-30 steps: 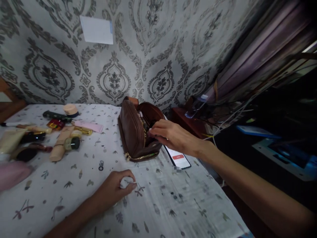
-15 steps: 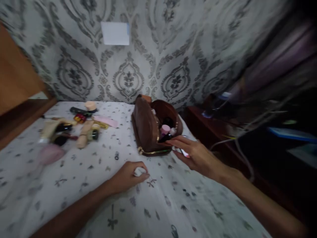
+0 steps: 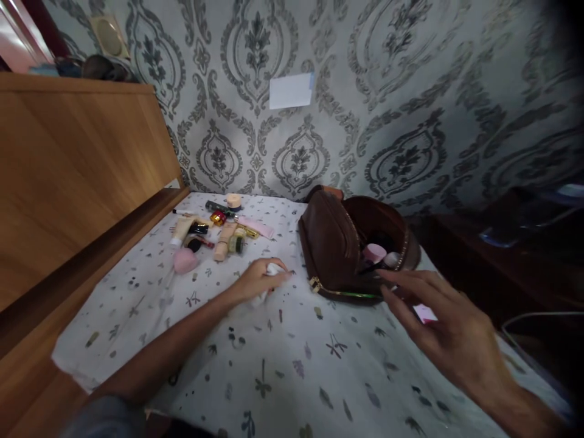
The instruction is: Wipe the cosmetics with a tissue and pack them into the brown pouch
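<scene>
Closed around a crumpled white tissue or wipe (image 3: 275, 268), my left hand (image 3: 258, 280) rests low over the patterned cloth, left of the bag. The brown zippered bag (image 3: 326, 243) gapes at its top, showing a pink-lidded container (image 3: 374, 252) and a whitish round item (image 3: 391, 260). My right hand (image 3: 449, 322) is at the bag's front right corner, fingers stretched out and thumb apart. A small white and pink thing (image 3: 425, 313) shows in the gap between thumb and fingers; whether it is touched or lies behind is unclear.
At the back left lie a pink makeup sponge (image 3: 185, 260), a pink tube (image 3: 255, 226), a green-black tube (image 3: 219, 208), a peach-coloured jar (image 3: 233, 201) and several other cosmetics. A wooden panel (image 3: 86, 146) borders the left. A white cable (image 3: 538, 314) runs at the right.
The view has turned left and come closer, so everything sits farther right. My left hand still grips the white wad. My right hand's fingertips have drawn slightly back from the bag's opening.
</scene>
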Demonstrator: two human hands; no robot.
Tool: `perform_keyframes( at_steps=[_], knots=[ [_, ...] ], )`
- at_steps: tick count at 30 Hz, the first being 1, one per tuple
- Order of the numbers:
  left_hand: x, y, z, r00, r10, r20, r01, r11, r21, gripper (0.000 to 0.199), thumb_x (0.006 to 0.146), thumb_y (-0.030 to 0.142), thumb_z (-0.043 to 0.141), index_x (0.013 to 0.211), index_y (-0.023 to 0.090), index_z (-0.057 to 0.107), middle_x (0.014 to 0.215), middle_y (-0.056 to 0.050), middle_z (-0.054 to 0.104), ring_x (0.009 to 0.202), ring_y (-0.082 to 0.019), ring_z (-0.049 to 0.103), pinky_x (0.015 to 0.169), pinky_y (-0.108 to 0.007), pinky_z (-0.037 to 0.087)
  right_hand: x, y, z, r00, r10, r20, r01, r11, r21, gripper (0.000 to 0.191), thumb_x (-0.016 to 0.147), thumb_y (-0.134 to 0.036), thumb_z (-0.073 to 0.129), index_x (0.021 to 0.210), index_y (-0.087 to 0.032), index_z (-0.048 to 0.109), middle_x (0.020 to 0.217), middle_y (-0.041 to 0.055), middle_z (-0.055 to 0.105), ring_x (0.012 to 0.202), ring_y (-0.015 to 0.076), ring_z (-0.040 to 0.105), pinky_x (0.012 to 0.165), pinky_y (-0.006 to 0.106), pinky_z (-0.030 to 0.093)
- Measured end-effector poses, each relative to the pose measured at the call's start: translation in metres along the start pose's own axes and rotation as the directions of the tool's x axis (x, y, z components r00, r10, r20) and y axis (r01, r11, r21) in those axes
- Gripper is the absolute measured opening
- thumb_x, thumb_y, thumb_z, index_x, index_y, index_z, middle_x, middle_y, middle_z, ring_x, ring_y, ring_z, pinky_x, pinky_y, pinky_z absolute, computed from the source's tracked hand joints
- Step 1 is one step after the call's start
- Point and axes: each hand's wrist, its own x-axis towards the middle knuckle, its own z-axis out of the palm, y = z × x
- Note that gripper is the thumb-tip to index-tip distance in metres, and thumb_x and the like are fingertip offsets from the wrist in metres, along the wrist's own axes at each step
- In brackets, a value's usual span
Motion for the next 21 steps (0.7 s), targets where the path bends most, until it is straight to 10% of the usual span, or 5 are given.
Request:
perform_keyframes(
  at_steps=[3,8,14,21],
  knots=[
    [0.016,-0.007,-0.038,0.980,0.079,-0.180,0.013,0.888,0.460,0.031,0.096,0.038,0.047,0.101,0.017,0.069,0.085,-0.003,0.071,0.068,-0.014,0.064,0.064,-0.023,0.050,-0.009,-0.020,0.021,0.999,-0.037,0.019,0.033,0.985,0.168,0.018,0.094,-0.020,0.056,0.109,-0.024,0.064,0.087,0.0058,0.064,0.067,0.0150,0.064,0.053,0.024,0.054],
    [0.057,-0.010,-0.079,0.973,0.081,-0.215,0.097,0.703,0.704,0.034,0.090,0.020,0.055,0.123,0.018,0.062,0.116,-0.013,0.064,0.109,-0.026,0.059,0.090,-0.035,0.047,-0.014,-0.045,0.072,0.987,-0.038,0.159,-0.026,0.922,0.385,0.018,0.093,-0.016,0.051,0.098,-0.018,0.068,0.084,0.0060,0.065,0.066,0.0138,0.063,0.059,0.025,0.053],
    [0.085,-0.017,-0.061,0.998,0.067,-0.007,-0.025,0.476,0.879,0.037,0.083,0.002,0.050,0.116,0.013,0.064,0.123,-0.020,0.058,0.118,-0.033,0.051,0.091,-0.043,0.047,-0.010,-0.064,0.121,0.932,0.130,0.338,-0.314,0.755,0.576,0.017,0.085,-0.017,0.057,0.091,-0.016,0.073,0.082,0.0054,0.065,0.070,0.0131,0.062,0.057,0.021,0.047],
    [0.089,-0.019,-0.047,0.988,0.144,0.056,-0.098,0.311,0.945,0.036,0.087,-0.001,0.035,0.112,0.009,0.060,0.117,-0.024,0.060,0.111,-0.034,0.053,0.078,-0.040,0.051,-0.028,-0.058,0.154,0.788,0.395,0.472,-0.602,0.340,0.722,0.013,0.081,-0.030,0.065,0.084,-0.019,0.071,0.060,-0.0030,0.057,0.054,0.0117,0.055,0.055,0.024,0.043]
  ],
)
